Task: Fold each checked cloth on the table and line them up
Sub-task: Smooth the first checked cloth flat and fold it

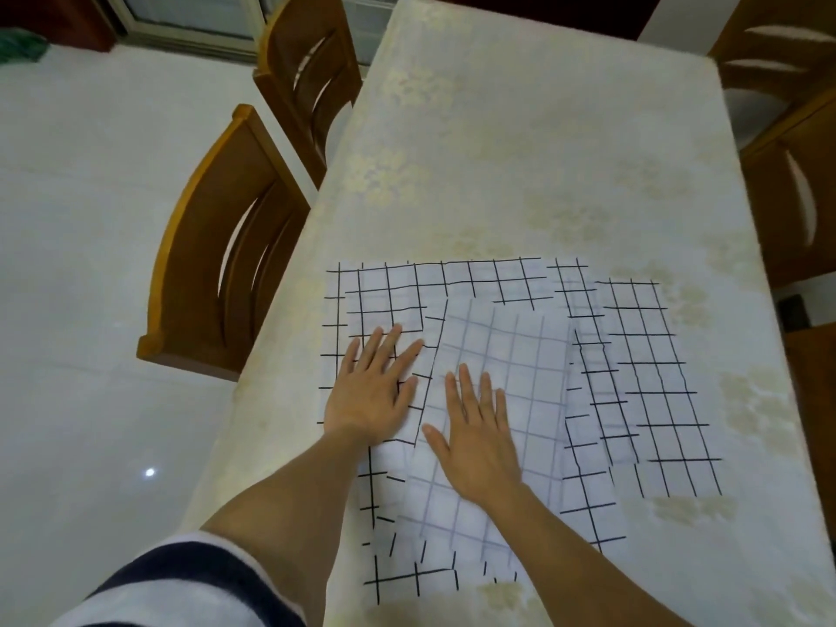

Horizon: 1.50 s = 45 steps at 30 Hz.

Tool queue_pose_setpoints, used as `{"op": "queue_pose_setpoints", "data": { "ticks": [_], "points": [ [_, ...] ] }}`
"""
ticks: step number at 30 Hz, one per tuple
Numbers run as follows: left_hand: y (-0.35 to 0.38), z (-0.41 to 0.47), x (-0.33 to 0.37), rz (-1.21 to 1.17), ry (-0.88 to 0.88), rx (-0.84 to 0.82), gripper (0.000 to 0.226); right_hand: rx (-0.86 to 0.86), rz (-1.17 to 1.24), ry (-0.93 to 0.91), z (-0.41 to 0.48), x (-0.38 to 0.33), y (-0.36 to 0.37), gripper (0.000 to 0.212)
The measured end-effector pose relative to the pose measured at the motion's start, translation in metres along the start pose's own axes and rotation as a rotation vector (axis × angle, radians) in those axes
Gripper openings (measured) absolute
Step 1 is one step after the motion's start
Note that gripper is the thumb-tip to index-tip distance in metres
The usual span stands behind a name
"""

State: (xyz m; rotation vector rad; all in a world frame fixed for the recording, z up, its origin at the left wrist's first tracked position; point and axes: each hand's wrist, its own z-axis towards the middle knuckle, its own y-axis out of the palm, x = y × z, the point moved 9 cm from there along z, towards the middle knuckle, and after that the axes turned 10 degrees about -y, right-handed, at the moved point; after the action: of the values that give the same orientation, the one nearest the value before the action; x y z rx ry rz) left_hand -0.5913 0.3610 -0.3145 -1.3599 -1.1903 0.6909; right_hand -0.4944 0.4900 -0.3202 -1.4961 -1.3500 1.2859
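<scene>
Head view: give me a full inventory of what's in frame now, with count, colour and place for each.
White cloths with bold black checks: at least two, overlapping, near half of table.
White cloth with faint grey checks: one, middle, atop the bold ones.
Table under cream floral tablecloth: one, centre.
Brown wooden chairs: two left of table, parts of others right.
White tiled floor: left.
Navy-and-white striped sleeve: one, bottom left.
Left hand: flat on left bold cloth.
Right hand: flat on faint cloth.
</scene>
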Motion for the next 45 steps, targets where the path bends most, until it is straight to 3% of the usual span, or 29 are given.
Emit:
{"op": "queue_pose_setpoints", "data": {
  "ticks": [18, 22, 26, 29, 35, 41, 45],
  "points": [
    [0.004, 0.001, -0.004, -0.006, -0.005, -0.001, 0.059, -0.064, -0.01, -0.067, 0.02, -0.023, 0.002, 0.077],
    [0.0, 0.0, -0.002, -0.026, 0.011, 0.005, 0.06, 0.146, 0.247, -0.083, 0.016, -0.006, -0.031, 0.07],
    [0.002, 0.0, -0.001, -0.001, 0.033, -0.008, 0.055, 0.322, 0.345, 0.059, -0.006, 0.065, -0.053, 0.063],
    [0.004, 0.0, -0.005, -0.012, 0.027, -0.001, 0.053, 0.211, 0.267, 0.154, -0.016, 0.114, -0.041, 0.071],
    [0.003, -0.001, -0.001, -0.028, 0.035, 0.007, 0.053, 0.066, 0.104, 0.132, -0.019, 0.151, -0.03, 0.073],
    [0.005, 0.0, -0.001, -0.01, 0.034, 0.007, 0.054, 0.123, 0.152, 0.105, 0.0, 0.155, -0.049, 0.066],
    [0.005, 0.0, -0.002, 0.007, 0.027, 0.001, 0.054, 0.076, 0.083, 0.08, 0.004, 0.165, -0.04, 0.076]
  ]
}}
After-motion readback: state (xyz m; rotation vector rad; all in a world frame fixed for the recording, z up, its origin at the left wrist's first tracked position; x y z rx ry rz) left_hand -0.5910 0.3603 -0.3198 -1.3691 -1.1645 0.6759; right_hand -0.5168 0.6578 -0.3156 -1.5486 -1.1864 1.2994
